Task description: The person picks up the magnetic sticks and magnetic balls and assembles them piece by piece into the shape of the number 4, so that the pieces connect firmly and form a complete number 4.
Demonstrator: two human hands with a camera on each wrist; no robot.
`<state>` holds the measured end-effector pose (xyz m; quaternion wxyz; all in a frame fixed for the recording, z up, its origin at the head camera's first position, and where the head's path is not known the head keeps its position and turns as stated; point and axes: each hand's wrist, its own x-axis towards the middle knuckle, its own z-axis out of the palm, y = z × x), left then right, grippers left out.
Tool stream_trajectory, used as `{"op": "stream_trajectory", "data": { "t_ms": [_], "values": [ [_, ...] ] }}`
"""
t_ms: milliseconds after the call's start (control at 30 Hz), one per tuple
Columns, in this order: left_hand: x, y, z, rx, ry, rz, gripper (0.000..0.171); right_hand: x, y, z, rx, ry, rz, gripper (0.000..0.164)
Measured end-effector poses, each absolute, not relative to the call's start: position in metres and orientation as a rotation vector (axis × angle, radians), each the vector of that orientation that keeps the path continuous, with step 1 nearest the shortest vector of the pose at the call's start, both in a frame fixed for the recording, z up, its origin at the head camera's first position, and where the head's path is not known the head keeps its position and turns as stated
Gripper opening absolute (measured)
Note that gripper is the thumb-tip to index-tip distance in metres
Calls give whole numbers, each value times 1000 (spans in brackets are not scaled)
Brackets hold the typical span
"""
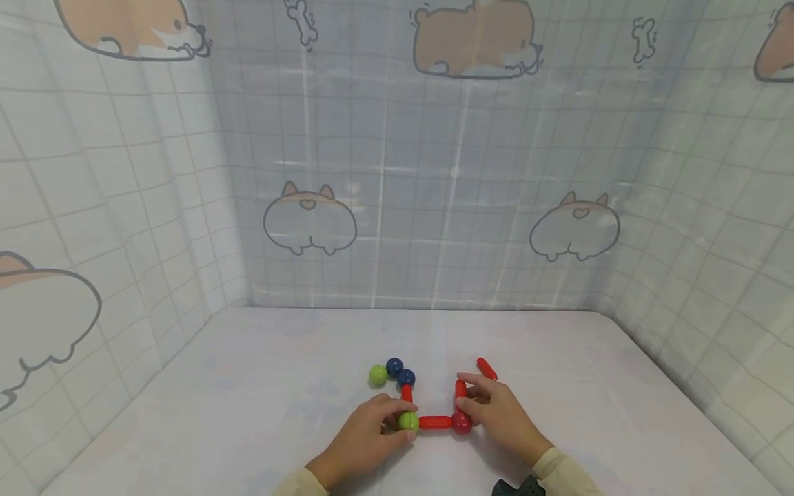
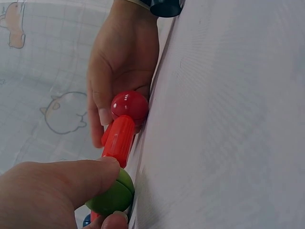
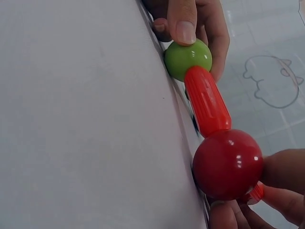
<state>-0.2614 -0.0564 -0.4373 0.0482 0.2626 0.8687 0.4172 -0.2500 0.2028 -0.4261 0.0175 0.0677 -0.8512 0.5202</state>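
Observation:
My left hand [image 1: 369, 430] pinches a light green ball [image 1: 408, 421] between thumb and fingers. From that ball a red magnetic rod [image 1: 435, 422] runs across to a red ball [image 1: 462, 423]. My right hand [image 1: 499, 413] is at the red ball and holds a second red rod [image 1: 460, 391] pointing away from it. In the right wrist view, a finger or thumb touches the side of the red ball [image 3: 228, 164], and part of the second rod [image 3: 256, 193] is hidden. Another red rod [image 1: 406, 393] joins the green ball to a blue ball [image 1: 406, 378].
Beyond the left hand, a second blue ball [image 1: 394, 366] and another green ball [image 1: 378, 375] lie close together. A loose red rod [image 1: 486, 368] lies just past the right hand. The white table [image 1: 248, 386] is enclosed by printed curtains [image 1: 403, 165]. A dark object [image 1: 520, 486] shows near the right wrist.

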Motion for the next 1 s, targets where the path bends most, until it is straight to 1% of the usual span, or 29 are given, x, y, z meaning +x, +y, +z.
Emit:
{"op": "stream_trajectory", "data": {
  "t_ms": [467,733,900,1000],
  "values": [
    [-261,-57,-439,793,2655,1264,34,-250,206,-424,359,-2693,1552,50],
    [-261,-57,-438,809,2647,1270,34,-251,213,-422,486,-2761,1599,56],
    [-261,-57,-438,821,2655,1269,35,-251,217,-421,609,-2774,1694,50],
    [-261,-58,-437,817,2655,1268,35,-251,219,-422,623,-2788,1716,49]
  ]
}}
